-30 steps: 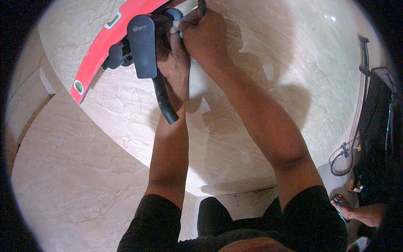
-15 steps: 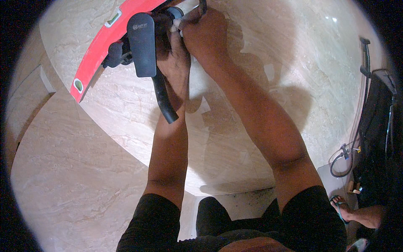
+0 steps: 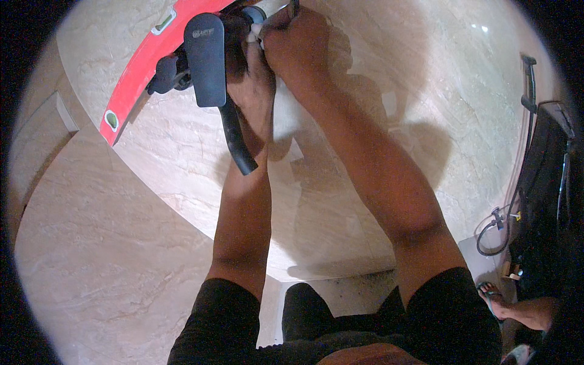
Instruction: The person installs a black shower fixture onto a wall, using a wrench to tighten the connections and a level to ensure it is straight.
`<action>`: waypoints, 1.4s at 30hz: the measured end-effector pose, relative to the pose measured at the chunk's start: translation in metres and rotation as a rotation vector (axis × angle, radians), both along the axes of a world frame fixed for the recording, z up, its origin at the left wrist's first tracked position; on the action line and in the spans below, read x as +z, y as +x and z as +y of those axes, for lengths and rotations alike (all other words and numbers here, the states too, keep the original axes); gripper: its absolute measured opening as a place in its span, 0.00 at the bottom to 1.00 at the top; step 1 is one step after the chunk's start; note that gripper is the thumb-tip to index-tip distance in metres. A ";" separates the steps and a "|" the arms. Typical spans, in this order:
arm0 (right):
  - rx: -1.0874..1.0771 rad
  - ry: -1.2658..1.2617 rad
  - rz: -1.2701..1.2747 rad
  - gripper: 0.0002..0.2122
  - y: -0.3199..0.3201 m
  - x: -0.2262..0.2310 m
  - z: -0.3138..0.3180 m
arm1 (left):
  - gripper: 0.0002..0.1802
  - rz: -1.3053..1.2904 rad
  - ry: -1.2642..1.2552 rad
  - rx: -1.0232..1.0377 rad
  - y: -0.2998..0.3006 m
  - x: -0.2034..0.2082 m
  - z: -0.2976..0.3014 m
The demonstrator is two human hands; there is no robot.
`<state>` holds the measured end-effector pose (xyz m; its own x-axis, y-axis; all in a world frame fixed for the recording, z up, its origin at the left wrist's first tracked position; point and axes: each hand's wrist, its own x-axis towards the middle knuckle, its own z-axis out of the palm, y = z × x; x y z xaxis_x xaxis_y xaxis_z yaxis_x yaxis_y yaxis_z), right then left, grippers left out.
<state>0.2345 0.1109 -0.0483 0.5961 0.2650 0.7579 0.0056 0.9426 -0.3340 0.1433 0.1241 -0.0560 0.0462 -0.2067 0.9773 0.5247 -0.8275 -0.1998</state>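
Observation:
A black mixer tap with a broad flat lever and a curved spout stands out from the marble-look wall at the upper left. My left hand is closed against the tap's body from behind the spout, its fingers largely hidden by it. Beside it my right hand is closed, thumb side close to a round dark fitting. A slim silver metal tool with a dark end shows at its fingers, cut off by the top edge. A red spirit level lies slanted behind the tap.
Marble-look wall tiles spread around my arms. At the right hang a shower handset and a looped hose with a small valve. Another person's sandalled foot stands at the lower right. A recessed niche is at the far left.
The tap and level sit slightly higher in the picture, as the whole view has shifted a little. Both hands keep their places at the tap.

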 end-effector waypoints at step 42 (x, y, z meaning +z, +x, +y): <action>0.626 0.041 -0.009 0.10 0.014 -0.068 -0.023 | 0.27 -0.176 0.217 0.563 -0.161 -0.030 -0.036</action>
<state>0.2488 0.0878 -0.1159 0.3310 0.5325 0.7791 -0.5494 0.7800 -0.2997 -0.0180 0.0885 -0.0856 0.0475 -0.3919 0.9188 0.9087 -0.3650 -0.2027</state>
